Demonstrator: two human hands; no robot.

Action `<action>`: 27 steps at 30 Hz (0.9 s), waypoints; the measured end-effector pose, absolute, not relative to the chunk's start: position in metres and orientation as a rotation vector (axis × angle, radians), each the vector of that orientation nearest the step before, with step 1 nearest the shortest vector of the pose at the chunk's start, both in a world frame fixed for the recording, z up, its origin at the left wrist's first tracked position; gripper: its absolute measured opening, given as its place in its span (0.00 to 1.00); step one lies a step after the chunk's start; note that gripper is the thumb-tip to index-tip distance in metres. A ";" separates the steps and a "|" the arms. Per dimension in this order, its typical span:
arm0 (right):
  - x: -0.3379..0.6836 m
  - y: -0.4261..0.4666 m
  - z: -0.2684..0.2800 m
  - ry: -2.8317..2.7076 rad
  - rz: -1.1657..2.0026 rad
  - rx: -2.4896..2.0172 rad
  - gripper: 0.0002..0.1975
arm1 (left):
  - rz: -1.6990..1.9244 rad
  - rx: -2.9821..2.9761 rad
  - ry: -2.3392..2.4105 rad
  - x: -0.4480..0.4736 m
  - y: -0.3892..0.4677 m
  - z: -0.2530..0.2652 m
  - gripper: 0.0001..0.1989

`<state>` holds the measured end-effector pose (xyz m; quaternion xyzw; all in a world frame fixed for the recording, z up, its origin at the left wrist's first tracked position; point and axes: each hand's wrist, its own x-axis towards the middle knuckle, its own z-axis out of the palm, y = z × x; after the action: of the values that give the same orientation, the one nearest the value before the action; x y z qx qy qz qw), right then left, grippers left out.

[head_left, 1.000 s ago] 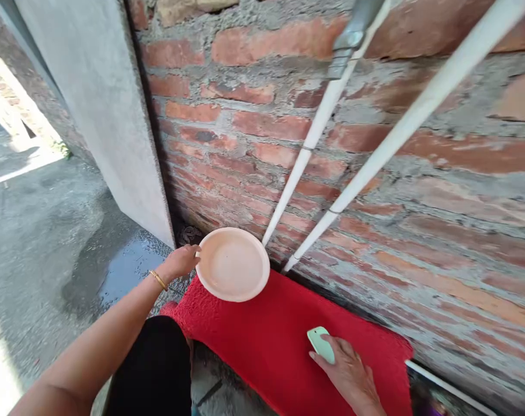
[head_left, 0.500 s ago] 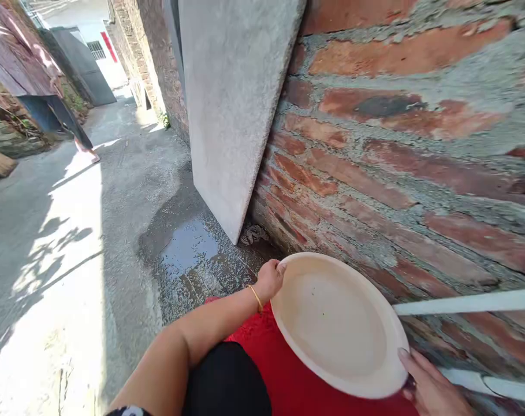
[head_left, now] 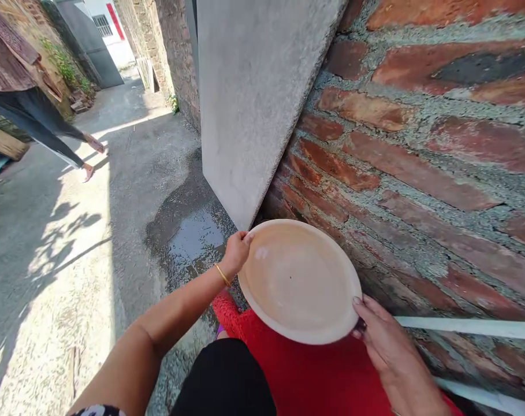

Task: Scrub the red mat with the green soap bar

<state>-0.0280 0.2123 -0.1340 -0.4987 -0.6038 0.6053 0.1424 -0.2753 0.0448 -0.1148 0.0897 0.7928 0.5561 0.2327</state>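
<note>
A cream-coloured round basin [head_left: 301,283] is held up between my two hands, with a small dark speck inside it. My left hand [head_left: 237,252], a gold bangle [head_left: 223,275] at its wrist, grips the basin's far left rim. On the near right rim my right hand [head_left: 377,329] is closed, thumb over the edge and fingers underneath, partly hidden. Below the basin lies red cloth [head_left: 305,375] over my lap, beside my dark-clad knee [head_left: 225,378].
A grey slab [head_left: 253,104] leans against the brick wall [head_left: 418,167] ahead. Beneath it a puddle [head_left: 197,234] wets the concrete. White bars [head_left: 465,326] stick out at the right. Another person [head_left: 32,110] walks at the far left.
Both hands have carried the basin left and slightly up, away from the white bars. The other person has taken a step, and my view has shifted a little.
</note>
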 end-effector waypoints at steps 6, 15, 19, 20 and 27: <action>-0.129 0.157 -0.136 -1.635 2.078 -1.342 0.15 | 1.653 0.034 2.288 -0.335 -0.044 -0.124 0.13; -0.220 0.054 -0.201 -1.845 2.251 -1.478 0.09 | 1.698 -0.387 2.329 -0.370 -0.177 -0.199 0.24; -0.221 0.004 -0.252 -1.877 2.379 -1.491 0.15 | 1.651 -0.515 2.358 -0.364 -0.228 -0.234 0.26; -0.219 -0.007 -0.265 -1.878 2.409 -1.499 0.17 | 1.633 -0.530 2.360 -0.361 -0.241 -0.243 0.26; -0.205 -0.064 -0.334 -2.066 2.503 -1.639 0.27 | 1.540 -0.743 2.263 -0.337 -0.315 -0.321 0.25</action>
<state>-0.2050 -0.0641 -0.3337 -0.4369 -0.5510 0.6676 -0.2447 -0.3375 -0.3148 -0.3210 -0.2590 0.7885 0.5366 0.1522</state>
